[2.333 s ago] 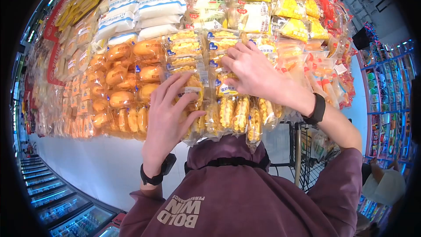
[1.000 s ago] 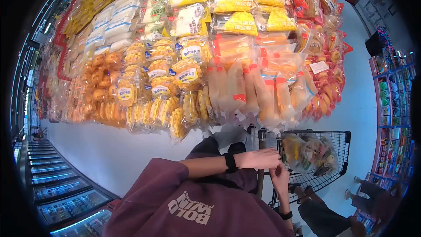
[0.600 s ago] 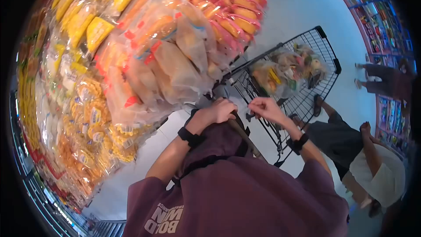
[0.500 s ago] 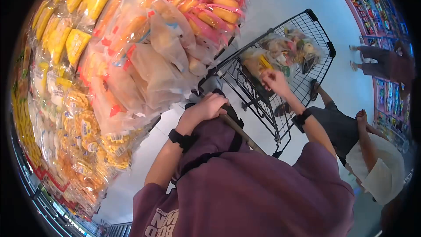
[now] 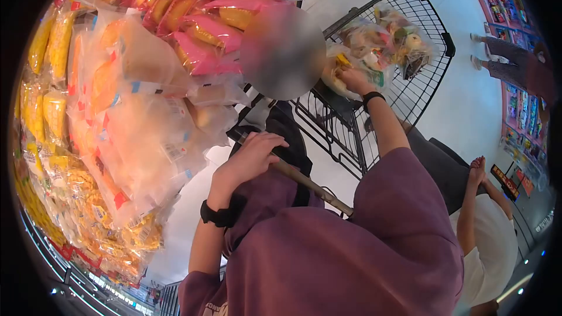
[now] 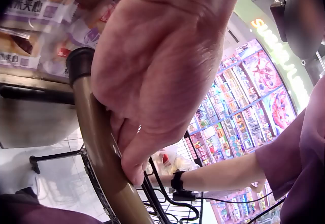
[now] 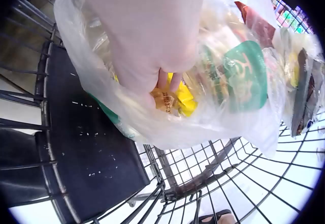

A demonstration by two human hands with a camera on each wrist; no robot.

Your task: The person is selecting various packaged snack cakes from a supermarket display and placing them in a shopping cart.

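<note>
Since the earlier frame, the right hand (image 5: 356,81) has been moved farther into the cart (image 5: 432,11), onto a plastic bag (image 5: 379,76). By the head view, the handle (image 5: 316,187) is held under the left hand (image 5: 252,158), with pink-wrapped breads (image 5: 225,19) piled beyond it. By the left wrist view, the handle is gripped between curled fingers and thumb. By the right wrist view, a yellow-and-brown packet (image 7: 186,102) is pinched by the right hand's bent fingers, directly beneath it within the bag; a dark panel (image 7: 84,147) is seen beside the bag.
</note>
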